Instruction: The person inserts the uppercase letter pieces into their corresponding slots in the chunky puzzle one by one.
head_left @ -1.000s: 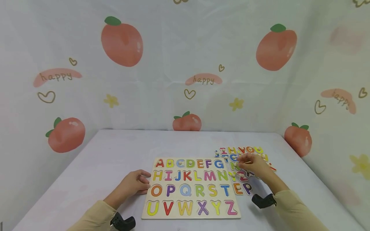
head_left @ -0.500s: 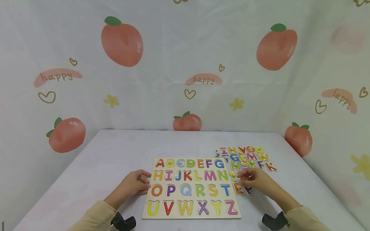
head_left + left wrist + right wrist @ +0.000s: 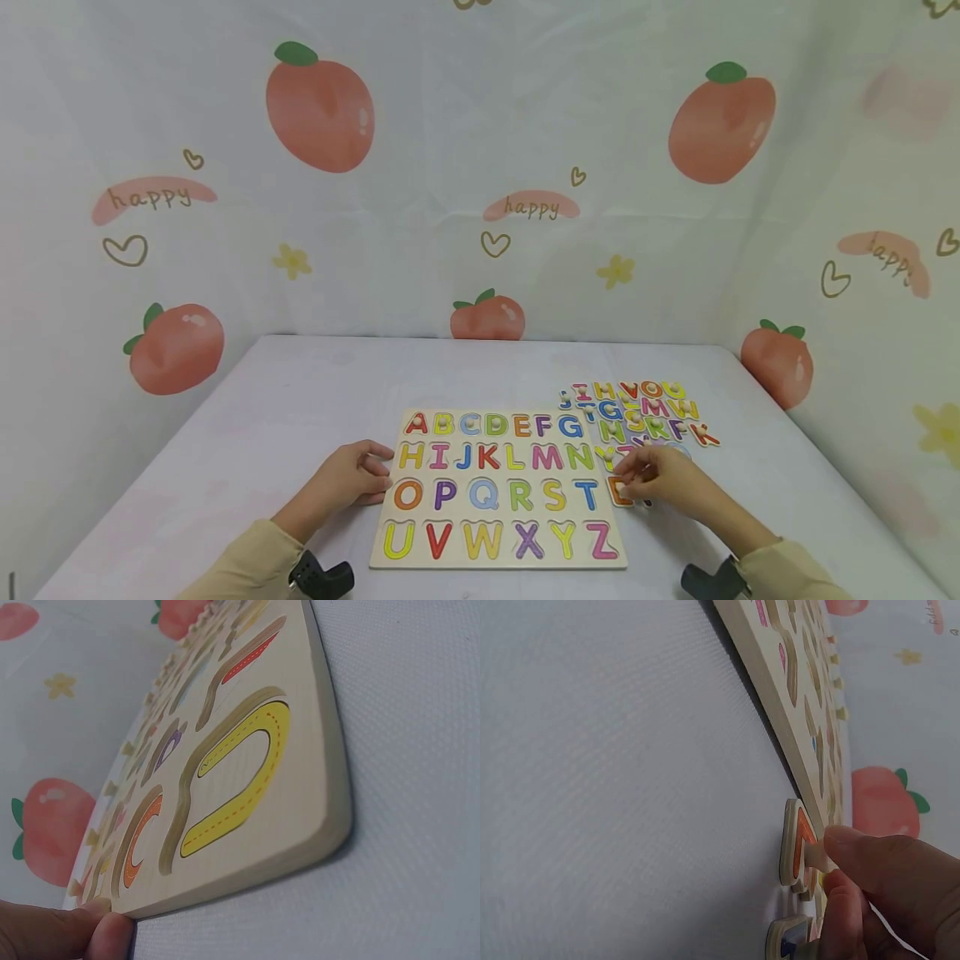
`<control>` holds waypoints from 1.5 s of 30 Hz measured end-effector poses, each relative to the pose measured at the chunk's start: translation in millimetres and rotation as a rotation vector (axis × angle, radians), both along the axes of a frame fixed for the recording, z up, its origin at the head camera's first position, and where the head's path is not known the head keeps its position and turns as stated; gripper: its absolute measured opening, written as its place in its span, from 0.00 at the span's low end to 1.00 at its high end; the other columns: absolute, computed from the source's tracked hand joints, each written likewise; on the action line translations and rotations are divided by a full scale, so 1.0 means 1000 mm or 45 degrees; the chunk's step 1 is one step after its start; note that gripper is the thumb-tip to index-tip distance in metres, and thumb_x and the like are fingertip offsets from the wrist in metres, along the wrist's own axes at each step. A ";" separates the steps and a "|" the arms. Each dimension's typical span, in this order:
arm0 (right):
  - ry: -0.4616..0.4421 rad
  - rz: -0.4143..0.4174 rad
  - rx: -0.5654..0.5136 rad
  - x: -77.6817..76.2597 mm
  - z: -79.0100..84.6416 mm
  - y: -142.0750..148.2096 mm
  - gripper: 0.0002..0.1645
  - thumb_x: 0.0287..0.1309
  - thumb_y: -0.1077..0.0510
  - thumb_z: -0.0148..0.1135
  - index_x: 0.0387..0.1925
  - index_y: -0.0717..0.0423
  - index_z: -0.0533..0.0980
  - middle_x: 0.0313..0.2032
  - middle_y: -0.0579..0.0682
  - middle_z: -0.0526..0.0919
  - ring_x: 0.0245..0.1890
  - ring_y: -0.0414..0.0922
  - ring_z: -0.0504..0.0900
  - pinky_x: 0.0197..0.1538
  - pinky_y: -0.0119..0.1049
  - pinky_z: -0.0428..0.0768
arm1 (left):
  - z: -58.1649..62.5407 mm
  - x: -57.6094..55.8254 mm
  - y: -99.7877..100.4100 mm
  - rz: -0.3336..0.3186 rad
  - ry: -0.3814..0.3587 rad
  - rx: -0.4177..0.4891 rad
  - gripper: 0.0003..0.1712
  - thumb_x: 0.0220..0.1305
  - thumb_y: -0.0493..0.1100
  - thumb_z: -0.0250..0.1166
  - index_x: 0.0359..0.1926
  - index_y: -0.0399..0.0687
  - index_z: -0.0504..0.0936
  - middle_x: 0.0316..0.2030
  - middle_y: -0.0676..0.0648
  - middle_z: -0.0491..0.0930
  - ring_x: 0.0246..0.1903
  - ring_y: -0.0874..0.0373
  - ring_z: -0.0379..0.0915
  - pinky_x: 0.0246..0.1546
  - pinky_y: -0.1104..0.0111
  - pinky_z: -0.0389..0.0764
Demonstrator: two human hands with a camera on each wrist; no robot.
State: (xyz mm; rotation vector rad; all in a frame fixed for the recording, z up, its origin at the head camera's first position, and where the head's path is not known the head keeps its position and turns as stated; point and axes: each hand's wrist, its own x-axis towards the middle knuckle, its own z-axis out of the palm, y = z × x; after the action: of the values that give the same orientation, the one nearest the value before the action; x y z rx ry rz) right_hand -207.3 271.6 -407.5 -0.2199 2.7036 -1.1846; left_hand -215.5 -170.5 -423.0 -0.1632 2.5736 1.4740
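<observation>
The wooden alphabet puzzle board (image 3: 498, 515) lies flat in front of me, with coloured letters in rows. Small knobs stand up from the A, B, C and D pieces in its top row. At the board's left edge, my left hand (image 3: 347, 477) grips the rim, its thumb and a finger (image 3: 111, 935) against the wood in the left wrist view. My right hand (image 3: 663, 477) is just right of the board, over the nearest loose letters. Its thumb and finger pinch the knob of the orange letter E piece (image 3: 802, 838), which the hand partly covers in the head view.
Several knobbed letter pieces (image 3: 655, 408) lie loosely grouped on the white table (image 3: 300, 383) right of the board. A dark-faced letter piece (image 3: 789, 937) sits close beside the E in the right wrist view. A fruit-patterned curtain (image 3: 420, 167) encloses the back and sides.
My right hand has come from the middle of the loose letters toward me, down to the orange E, and now pinches its knob. The left hand has stayed at the board's edge.
</observation>
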 end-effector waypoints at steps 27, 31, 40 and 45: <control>-0.014 -0.045 0.156 -0.001 0.022 -0.015 0.07 0.49 0.61 0.72 0.31 0.57 0.81 0.25 0.46 0.79 0.27 0.41 0.74 0.26 0.30 0.74 | 0.004 0.003 0.002 0.005 0.000 -0.012 0.24 0.54 0.31 0.70 0.53 0.35 0.76 0.31 0.45 0.77 0.27 0.59 0.76 0.29 0.67 0.85; 0.042 -0.019 0.076 -0.008 0.035 -0.021 0.08 0.51 0.61 0.71 0.35 0.58 0.82 0.27 0.47 0.80 0.28 0.42 0.77 0.29 0.30 0.79 | 0.005 0.003 0.002 0.007 -0.003 -0.011 0.24 0.54 0.31 0.70 0.53 0.35 0.76 0.31 0.45 0.77 0.27 0.59 0.76 0.29 0.67 0.85; 0.142 0.018 0.002 -0.038 0.046 -0.042 0.08 0.53 0.59 0.70 0.36 0.57 0.83 0.29 0.46 0.84 0.30 0.42 0.80 0.34 0.31 0.82 | 0.004 0.003 0.002 0.004 -0.005 -0.006 0.24 0.54 0.31 0.70 0.53 0.35 0.76 0.31 0.45 0.77 0.27 0.59 0.76 0.29 0.67 0.85; 0.129 -0.003 -0.038 -0.056 0.044 -0.057 0.07 0.55 0.59 0.69 0.37 0.56 0.83 0.31 0.47 0.84 0.32 0.42 0.81 0.39 0.34 0.83 | 0.004 0.003 0.001 0.001 0.000 -0.001 0.24 0.54 0.31 0.70 0.53 0.35 0.76 0.31 0.45 0.77 0.27 0.58 0.76 0.29 0.67 0.85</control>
State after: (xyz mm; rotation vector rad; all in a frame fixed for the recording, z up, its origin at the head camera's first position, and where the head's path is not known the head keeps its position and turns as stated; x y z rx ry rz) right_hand -263.0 215.0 -363.5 -0.2888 2.7739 -1.2481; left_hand -213.0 -169.3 -419.3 -0.1643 2.5741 1.4737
